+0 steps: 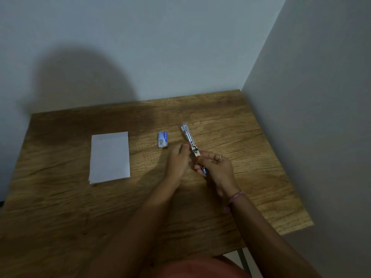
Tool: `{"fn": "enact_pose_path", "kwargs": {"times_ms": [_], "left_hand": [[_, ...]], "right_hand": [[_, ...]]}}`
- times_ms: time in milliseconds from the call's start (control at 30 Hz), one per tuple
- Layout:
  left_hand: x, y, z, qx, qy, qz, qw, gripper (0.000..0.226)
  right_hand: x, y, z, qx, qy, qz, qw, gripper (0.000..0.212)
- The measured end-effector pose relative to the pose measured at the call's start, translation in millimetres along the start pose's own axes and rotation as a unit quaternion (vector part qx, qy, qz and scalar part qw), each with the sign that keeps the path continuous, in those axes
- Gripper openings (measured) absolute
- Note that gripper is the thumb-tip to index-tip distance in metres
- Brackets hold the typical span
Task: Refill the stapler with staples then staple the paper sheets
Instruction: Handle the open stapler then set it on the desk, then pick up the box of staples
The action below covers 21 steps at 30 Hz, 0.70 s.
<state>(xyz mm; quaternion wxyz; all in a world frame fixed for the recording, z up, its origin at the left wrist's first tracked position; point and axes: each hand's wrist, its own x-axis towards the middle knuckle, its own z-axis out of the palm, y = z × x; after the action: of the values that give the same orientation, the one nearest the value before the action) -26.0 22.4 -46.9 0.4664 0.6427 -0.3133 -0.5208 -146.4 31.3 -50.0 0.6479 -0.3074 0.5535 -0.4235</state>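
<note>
One silver metal stapler with a blue end (190, 142), swung fully open, is held above the wooden table (241, 157) right of centre: the right hand (217, 168) has its fingers closed around the blue end, and the left hand (178, 160) pinches the middle with its fingertips. One small blue-and-white staple box (162, 139), its print unreadable, lies just left of the stapler. One stack of white paper sheets (109, 156) lies well apart, further left.

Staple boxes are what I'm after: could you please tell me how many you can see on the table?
1. The staple box lies on the table, between the paper sheets and the opened stapler held in both hands.
</note>
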Motion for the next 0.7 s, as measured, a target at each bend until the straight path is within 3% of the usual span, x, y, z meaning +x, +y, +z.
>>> {"fn": "enact_pose_path", "kwargs": {"times_ms": [167,333,500,700], "left_hand": [[-1.3,-9.9,-25.3,0.152,0.073,0.136,0.976,0.026],[-8.0,-23.8,-27.7,0.232,0.045,0.182,0.955,0.027],[-11.2,-32.4,-25.0,0.327,0.042,0.255,0.909,0.028],[-12.8,-37.5,-25.3,0.362,0.018,0.282,0.888,0.034]], "right_hand": [[7.3,0.5,2.1,-0.035,0.038,0.001,0.999,0.019],[7.6,1.8,6.8,-0.103,0.033,-0.033,0.994,0.015],[7.8,4.6,8.2,-0.152,0.029,-0.050,0.987,0.022],[9.1,4.7,6.4,-0.165,0.026,-0.051,0.985,0.030]]}}
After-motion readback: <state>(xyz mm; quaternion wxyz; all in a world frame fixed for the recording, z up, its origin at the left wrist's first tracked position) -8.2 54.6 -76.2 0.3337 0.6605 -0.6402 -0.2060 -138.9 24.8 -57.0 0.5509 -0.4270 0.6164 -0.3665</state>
